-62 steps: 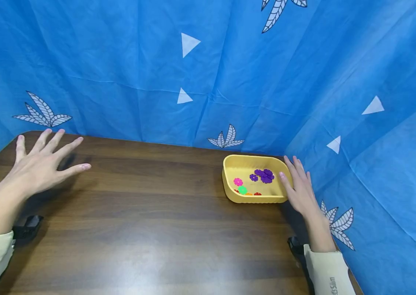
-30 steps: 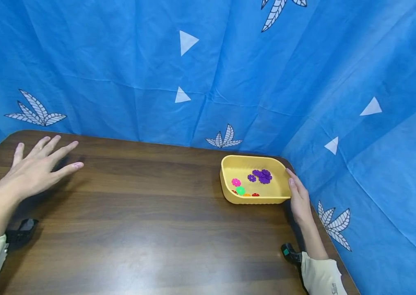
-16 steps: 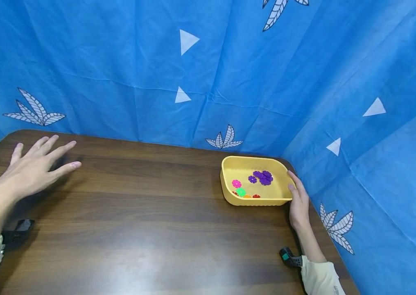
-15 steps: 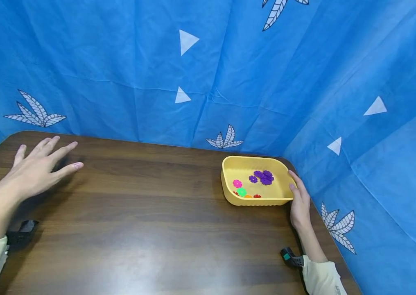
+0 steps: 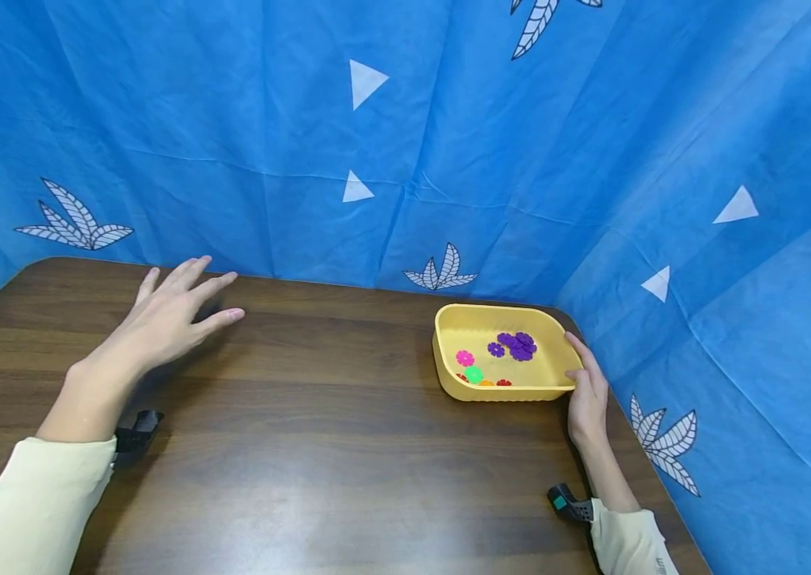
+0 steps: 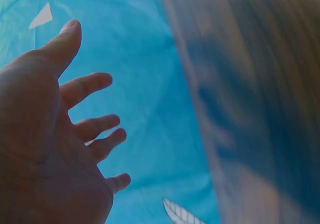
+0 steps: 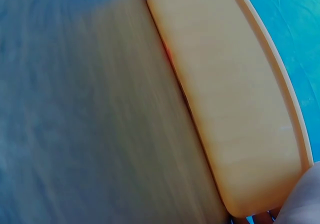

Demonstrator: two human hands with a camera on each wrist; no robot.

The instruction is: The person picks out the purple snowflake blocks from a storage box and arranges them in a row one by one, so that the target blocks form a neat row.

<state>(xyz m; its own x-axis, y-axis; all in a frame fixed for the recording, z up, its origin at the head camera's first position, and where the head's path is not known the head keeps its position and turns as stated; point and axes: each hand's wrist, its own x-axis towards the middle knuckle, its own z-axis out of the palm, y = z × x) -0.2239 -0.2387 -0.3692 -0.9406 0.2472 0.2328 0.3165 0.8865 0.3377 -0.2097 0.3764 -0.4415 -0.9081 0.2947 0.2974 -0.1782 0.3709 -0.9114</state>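
A yellow plastic basket (image 5: 499, 394) sits near the table's back right corner. Inside it are several purple flower-shaped pieces (image 5: 522, 346), a pink flower piece (image 5: 465, 358), a green piece (image 5: 473, 374) and bits of red and orange ones partly hidden by the front wall. My right hand (image 5: 587, 403) grips the basket's right end, its thumb on the rim; most of its fingers are hidden behind that end. In the right wrist view, the basket's side wall (image 7: 230, 99) fills the middle. My left hand (image 5: 164, 319) hovers over the table's left part, fingers spread, holding nothing.
The brown wooden table (image 5: 319, 447) runs back to a blue curtain (image 5: 233, 120) with white triangles and leaf prints. The curtain also closes off the right side. Black bands with small devices (image 5: 138, 431) sit on both wrists.
My right hand has come from spread fingers over the basket's right edge to a grip on that end. My left hand has lately moved right. The basket has stayed about where it was.
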